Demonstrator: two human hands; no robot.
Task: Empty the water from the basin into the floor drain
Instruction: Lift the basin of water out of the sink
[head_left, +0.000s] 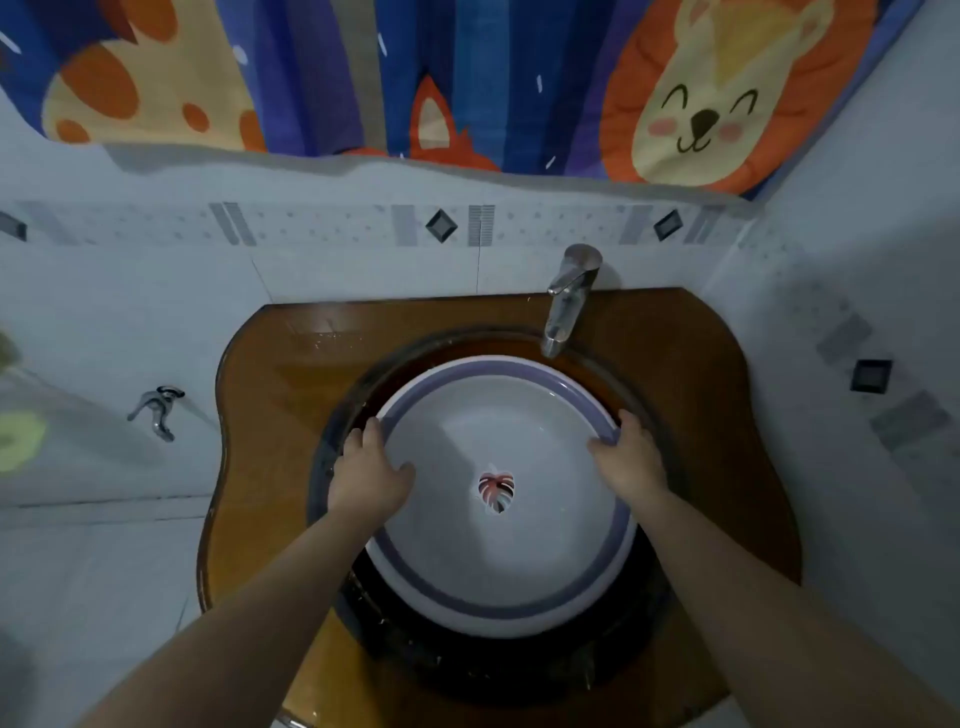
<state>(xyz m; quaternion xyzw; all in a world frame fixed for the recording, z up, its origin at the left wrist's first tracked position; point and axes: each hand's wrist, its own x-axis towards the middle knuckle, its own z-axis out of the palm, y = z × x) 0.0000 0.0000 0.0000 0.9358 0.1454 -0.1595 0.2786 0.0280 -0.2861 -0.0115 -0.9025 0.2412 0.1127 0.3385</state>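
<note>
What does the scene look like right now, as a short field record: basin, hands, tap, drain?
basin: white basin with purple rim, sitting in the round sink of an amber counter
left hand: gripping the basin's left rim
right hand: gripping the right rim
faucet: no stream visible
water level: cannot tell
floor drain: out of view

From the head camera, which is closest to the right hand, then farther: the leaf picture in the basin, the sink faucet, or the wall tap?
From the right hand:
1. Leaf picture, just left, on the basin floor.
2. Sink faucet, up behind the basin.
3. Wall tap, far left on the tiles.
</note>
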